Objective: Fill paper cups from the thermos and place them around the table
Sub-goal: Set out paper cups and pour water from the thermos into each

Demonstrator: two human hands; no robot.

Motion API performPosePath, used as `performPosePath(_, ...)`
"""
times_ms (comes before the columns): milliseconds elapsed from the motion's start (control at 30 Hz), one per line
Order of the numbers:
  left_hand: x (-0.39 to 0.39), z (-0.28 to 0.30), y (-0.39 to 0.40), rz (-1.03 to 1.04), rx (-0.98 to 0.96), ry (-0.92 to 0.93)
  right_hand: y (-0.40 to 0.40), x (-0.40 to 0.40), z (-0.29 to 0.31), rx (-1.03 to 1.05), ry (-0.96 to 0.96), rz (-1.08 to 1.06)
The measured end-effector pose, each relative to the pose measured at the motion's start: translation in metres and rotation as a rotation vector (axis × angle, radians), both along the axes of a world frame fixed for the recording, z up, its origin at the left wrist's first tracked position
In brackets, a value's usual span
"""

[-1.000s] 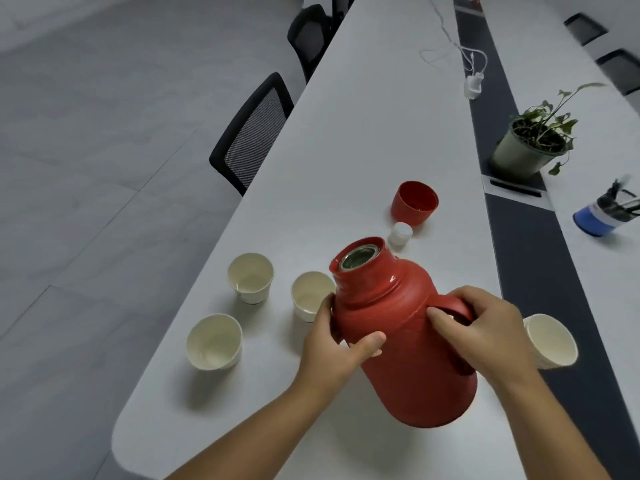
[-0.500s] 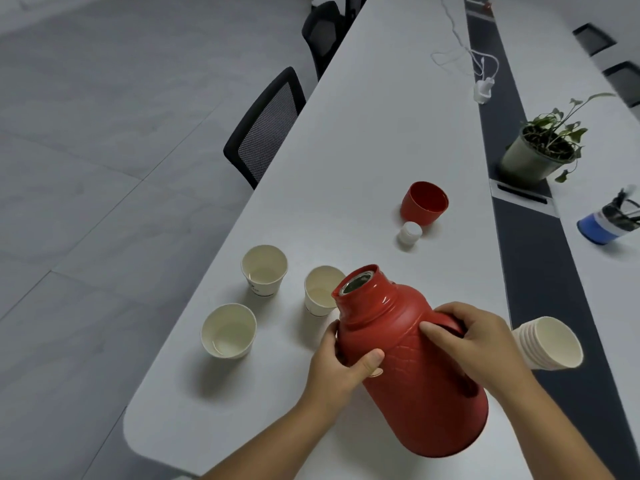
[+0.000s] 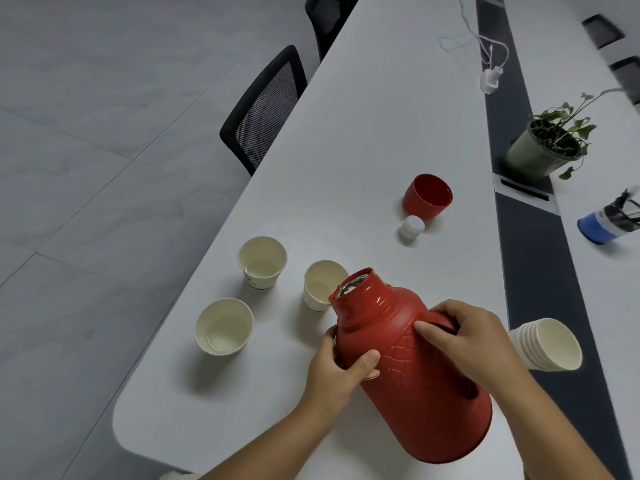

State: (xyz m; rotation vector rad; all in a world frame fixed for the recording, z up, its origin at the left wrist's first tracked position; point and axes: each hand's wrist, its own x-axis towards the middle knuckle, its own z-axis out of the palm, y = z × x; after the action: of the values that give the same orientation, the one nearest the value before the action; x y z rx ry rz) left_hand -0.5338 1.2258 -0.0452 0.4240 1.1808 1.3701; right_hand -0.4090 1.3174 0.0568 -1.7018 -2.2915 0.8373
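We've tipped the thermos (image 3: 412, 362) further, mouth now over the cup (image 3: 320, 284) at 11 o'clock; left hand (image 3: 337, 370) grips body, right hand (image 3: 476, 341) handle. Pour's imminent.

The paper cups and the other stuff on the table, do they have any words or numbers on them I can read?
Nothing can be read.
Far white paper cup: a small dark mark and band near its base, too blurred to read.
White paper cup under the red thermos's mouth: a dark band near its base, no letters visible.
Blue-and-white container at the right edge: label too blurred.
Red thermos: only a moulded diamond pattern.
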Motion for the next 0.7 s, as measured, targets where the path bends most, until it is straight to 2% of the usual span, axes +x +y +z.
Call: performPosePath(700, 0.0010, -0.0020, 0.0006, 0.017, -0.005, -0.037, 0.0037, -0.0039, 0.0021, -0.025, -0.030, 0.001)
